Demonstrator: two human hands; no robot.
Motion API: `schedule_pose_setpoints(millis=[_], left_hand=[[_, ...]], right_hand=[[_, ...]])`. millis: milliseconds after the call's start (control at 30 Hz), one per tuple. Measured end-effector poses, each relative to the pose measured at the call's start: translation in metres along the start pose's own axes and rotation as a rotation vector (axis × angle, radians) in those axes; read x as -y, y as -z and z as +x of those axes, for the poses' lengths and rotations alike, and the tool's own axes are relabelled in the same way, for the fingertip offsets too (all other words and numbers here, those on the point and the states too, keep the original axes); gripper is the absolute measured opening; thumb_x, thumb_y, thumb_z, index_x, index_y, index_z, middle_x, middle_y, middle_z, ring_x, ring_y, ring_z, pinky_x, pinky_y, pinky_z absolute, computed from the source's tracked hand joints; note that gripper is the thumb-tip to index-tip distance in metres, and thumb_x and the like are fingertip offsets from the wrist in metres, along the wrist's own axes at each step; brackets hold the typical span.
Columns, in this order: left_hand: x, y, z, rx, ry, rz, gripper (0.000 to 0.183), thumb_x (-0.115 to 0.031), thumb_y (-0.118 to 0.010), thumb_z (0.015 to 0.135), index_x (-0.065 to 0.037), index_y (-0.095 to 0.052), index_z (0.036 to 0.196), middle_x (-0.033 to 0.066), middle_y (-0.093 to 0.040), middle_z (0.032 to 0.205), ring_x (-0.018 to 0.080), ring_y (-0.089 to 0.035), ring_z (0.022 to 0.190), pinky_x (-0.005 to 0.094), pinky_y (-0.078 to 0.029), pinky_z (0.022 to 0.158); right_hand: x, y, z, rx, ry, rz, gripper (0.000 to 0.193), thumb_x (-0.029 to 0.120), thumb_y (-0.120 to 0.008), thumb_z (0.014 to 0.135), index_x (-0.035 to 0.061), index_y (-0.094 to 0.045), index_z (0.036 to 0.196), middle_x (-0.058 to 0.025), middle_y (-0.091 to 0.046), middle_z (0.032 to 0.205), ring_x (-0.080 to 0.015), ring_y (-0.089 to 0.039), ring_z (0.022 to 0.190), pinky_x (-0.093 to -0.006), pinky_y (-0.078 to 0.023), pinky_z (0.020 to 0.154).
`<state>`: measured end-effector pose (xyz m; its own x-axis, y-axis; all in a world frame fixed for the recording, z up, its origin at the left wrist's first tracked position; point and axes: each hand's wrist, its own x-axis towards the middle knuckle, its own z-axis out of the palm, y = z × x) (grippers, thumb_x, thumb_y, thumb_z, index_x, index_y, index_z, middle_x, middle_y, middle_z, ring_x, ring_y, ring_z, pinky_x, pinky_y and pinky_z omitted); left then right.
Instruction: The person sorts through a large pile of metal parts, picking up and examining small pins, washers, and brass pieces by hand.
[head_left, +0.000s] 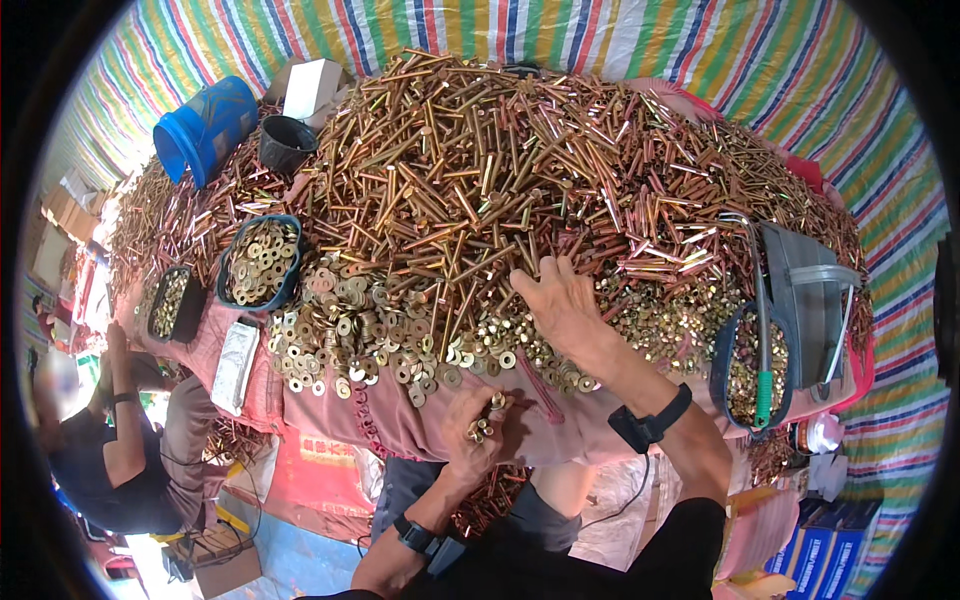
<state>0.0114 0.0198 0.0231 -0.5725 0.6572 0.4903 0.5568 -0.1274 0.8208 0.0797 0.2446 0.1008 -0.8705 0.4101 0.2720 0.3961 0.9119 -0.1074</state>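
Low over the near edge of the pink cloth, my left hand [472,428] is closed around several brassy bolts [497,402], their ends showing beside the thumb. My right hand [560,305] reaches forward to where long bolts meet small nuts, its fingers bent down; what they pinch is hidden. A large heap of coppery bolts [450,170] lies beyond both hands. Flat round washers [345,320] are piled left of my right hand. Small brassy nuts [660,320] spread to the right of that hand and under it.
At left stand a blue tub of washers [225,285], a dark tub [187,325], a black cup [287,145] and a blue bucket [205,130]. A tub of nuts [722,370] and a grey dustpan [795,290] are at right. Another person [120,450] sits at far left.
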Motion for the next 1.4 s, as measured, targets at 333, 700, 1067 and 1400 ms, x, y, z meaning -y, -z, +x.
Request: schedule_pose_setpoints(millis=[333, 700, 1067, 1400], left_hand=[[-0.001, 0.0, 0.002, -0.031, -0.033, 0.012, 0.016, -0.012, -0.074, 0.097, 0.0, -0.072, 0.108, 0.0135, -0.067, 0.086, 0.0302, -0.066, 0.076, 0.039, -0.052, 0.07], [0.0, 0.001, 0.001, -0.028, 0.008, -0.073, 0.019, -0.018, -0.072, 0.099, -0.003, -0.073, 0.109, 0.0136, -0.07, 0.091, 0.0327, -0.066, 0.082, 0.0411, -0.052, 0.076], [0.003, 0.002, 0.0, -0.024, -0.027, -0.03, 0.02, -0.01, -0.076, 0.093, -0.002, -0.072, 0.112, 0.0153, -0.07, 0.093, 0.0322, -0.069, 0.084, 0.0403, -0.054, 0.075], [0.005, -0.001, 0.0, -0.11, -0.082, -0.099, 0.027, -0.013, -0.077, 0.097, -0.002, -0.072, 0.121, 0.014, -0.067, 0.109, 0.0297, -0.067, 0.091, 0.0397, -0.055, 0.082]], right_hand=[[-0.006, 0.047, 0.001, 0.025, -0.269, 0.52, 0.065, 0.017, -0.085, 0.088, 0.0052, -0.059, 0.146, -0.017, -0.052, 0.144, -0.0271, -0.063, 0.121, -0.0355, -0.061, 0.095], [0.005, 0.035, -0.11, -0.206, -0.349, 0.686, 0.011, 0.001, -0.077, 0.092, 0.0017, -0.079, 0.102, -0.0035, -0.07, 0.086, -0.0096, -0.065, 0.077, -0.025, -0.05, 0.067], [0.084, 0.021, -0.092, -0.185, -0.246, 0.867, 0.022, 0.009, -0.078, 0.093, -0.0003, -0.078, 0.113, -0.0061, -0.068, 0.086, -0.0116, -0.063, 0.066, -0.0284, -0.05, 0.06], [0.094, 0.016, -0.077, -0.194, -0.039, 0.771, 0.014, 0.015, -0.076, 0.094, 0.0069, -0.076, 0.105, -0.0127, -0.065, 0.085, -0.0323, -0.067, 0.079, -0.0427, -0.054, 0.069]])
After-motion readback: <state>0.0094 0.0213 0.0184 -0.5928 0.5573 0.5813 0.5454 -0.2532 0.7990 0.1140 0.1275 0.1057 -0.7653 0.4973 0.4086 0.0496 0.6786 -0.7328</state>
